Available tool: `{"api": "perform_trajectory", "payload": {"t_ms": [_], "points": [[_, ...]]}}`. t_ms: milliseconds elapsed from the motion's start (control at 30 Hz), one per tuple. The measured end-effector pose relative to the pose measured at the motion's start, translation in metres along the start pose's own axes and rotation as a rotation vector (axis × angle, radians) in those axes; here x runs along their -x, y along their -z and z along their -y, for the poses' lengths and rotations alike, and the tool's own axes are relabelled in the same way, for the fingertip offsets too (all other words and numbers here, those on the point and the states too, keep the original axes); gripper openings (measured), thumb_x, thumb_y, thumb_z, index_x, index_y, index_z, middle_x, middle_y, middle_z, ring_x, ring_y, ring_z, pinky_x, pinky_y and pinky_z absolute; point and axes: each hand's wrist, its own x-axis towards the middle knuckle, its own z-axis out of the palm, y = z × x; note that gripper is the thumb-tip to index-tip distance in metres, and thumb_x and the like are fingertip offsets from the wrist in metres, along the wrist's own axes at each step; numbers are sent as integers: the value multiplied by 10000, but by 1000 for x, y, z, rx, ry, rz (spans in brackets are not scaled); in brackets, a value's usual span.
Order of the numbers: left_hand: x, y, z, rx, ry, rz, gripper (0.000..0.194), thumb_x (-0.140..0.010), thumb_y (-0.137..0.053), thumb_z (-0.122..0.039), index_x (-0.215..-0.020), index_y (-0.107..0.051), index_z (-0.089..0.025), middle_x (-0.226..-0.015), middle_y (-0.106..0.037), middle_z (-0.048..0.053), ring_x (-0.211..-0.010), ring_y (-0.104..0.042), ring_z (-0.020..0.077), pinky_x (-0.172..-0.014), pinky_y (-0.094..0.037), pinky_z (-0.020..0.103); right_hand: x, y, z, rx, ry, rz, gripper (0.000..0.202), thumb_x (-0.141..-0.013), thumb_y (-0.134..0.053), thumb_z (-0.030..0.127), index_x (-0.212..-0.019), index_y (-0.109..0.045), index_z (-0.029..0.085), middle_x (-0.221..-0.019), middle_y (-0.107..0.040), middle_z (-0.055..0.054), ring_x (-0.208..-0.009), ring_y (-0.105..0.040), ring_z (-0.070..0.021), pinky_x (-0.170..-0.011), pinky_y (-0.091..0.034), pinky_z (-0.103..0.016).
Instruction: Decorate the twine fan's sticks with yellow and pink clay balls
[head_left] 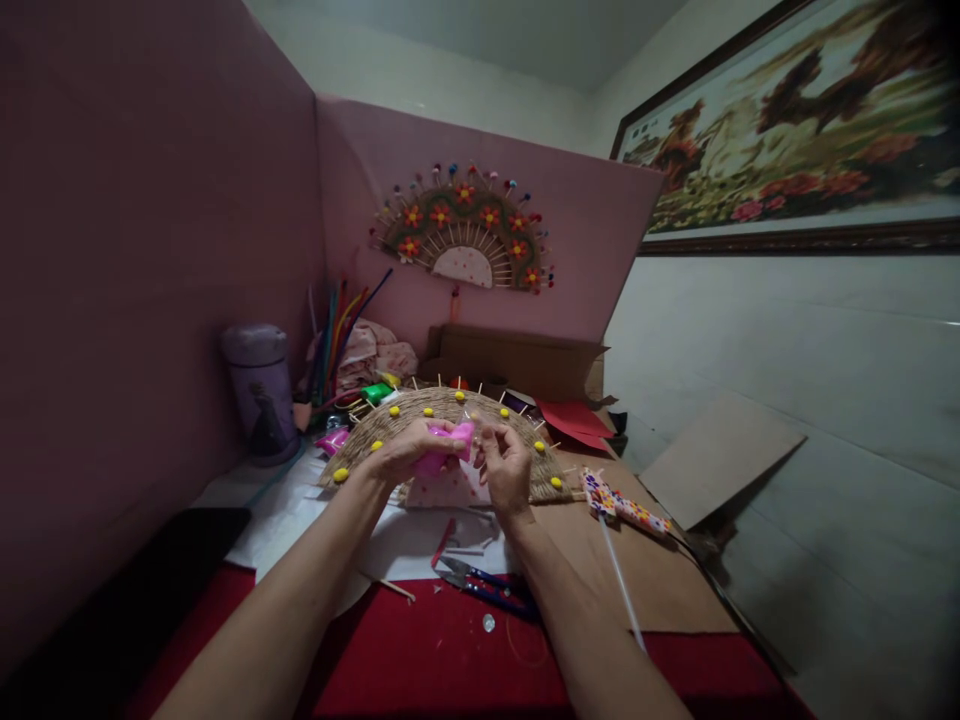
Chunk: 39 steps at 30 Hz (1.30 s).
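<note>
My left hand (411, 450) is closed around a lump of bright pink modelling clay (463, 434), which appears to sit in a clear plastic bag. With its fingers pinched, my right hand (504, 462) grips the edge of the clear plastic bag (475, 452) beside the clay. Behind and beneath both hands lies a half-round fan (405, 425) wound with straw-coloured cord. Yellow dots (460, 397) run along it, and thin sticks poke out past its curved rim. Part of its pale, dotted centre is hidden by my hands.
Blue-handled snips (480, 580) lie in front of my hands on white paper and red cloth. A flower-patterned glue gun (626, 508) rests on cardboard at right. A purple tumbler (262, 395) stands at left. A finished-looking flowered fan (465, 235) hangs on the pink panel.
</note>
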Motion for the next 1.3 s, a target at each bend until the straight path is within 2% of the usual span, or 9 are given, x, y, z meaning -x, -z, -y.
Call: {"api": "perform_trajectory", "payload": {"t_ms": [133,333,467,600,700,867,1033,1300], "points": [[-1,-3,5,29,-24,-46,315,-545,-803,-215,-776,-613,-116,-622,-637,28,-466,-544,95,-463,-421,206,0,-2,-2,64,0,72,419,-753,-608,543,-864,-614,139,-625,-595,-3,-500,-504,-106,-427,-377,-213],[2,-9,8,107,-55,-38,329,-548,-788,-163,-822,-612,-113,-628,-622,13,-481,-537,88,-464,-428,194,-3,-3,-5,41,15,15,398,-700,-673,503,-827,-659,126,-736,-667,-52,-610,-575,-137,-531,-452,-239],[2,-8,5,258,-59,-25,293,-712,-713,-345,-821,-613,-92,-657,-634,56,-519,-568,107,-485,-450,201,-8,1,-5,-65,-59,-57,414,-695,-674,502,-849,-658,118,-666,-641,-23,-449,-470,-81,-398,-365,-204],[-1,-4,5,377,-34,-26,401,-833,-553,-461,-845,-614,-65,-635,-628,84,-515,-586,131,-488,-475,228,-10,4,-9,-112,-96,-62,414,-697,-649,543,-695,-628,130,-484,-511,45,-343,-333,-47,-318,-253,-190],[-3,-3,8,427,-24,-88,435,-841,-513,-491,-911,-602,-71,-617,-620,72,-493,-588,142,-476,-496,253,-8,3,-10,-66,-55,-26,424,-731,-618,551,-630,-613,140,-406,-437,67,-325,-320,-48,-322,-248,-191],[-1,-8,5,373,17,-132,565,-798,-448,-630,-962,-588,-107,-604,-621,62,-434,-584,159,-425,-504,292,-4,3,-7,-43,-36,0,416,-764,-596,547,-702,-638,138,-362,-431,76,-279,-351,-63,-293,-248,-190],[0,-11,0,401,67,-181,645,-777,-361,-715,-915,-599,-132,-566,-611,50,-406,-567,152,-374,-461,265,-4,5,-6,-1,1,8,438,-761,-586,578,-682,-612,149,-392,-477,66,-289,-383,-71,-283,-276,-194],[-3,-18,0,442,49,-266,638,-801,-338,-704,-791,-602,-123,-484,-562,33,-355,-512,142,-336,-411,248,-3,6,-2,22,17,32,420,-765,-594,553,-641,-595,152,-392,-463,66,-297,-389,-70,-291,-288,-194]]}}
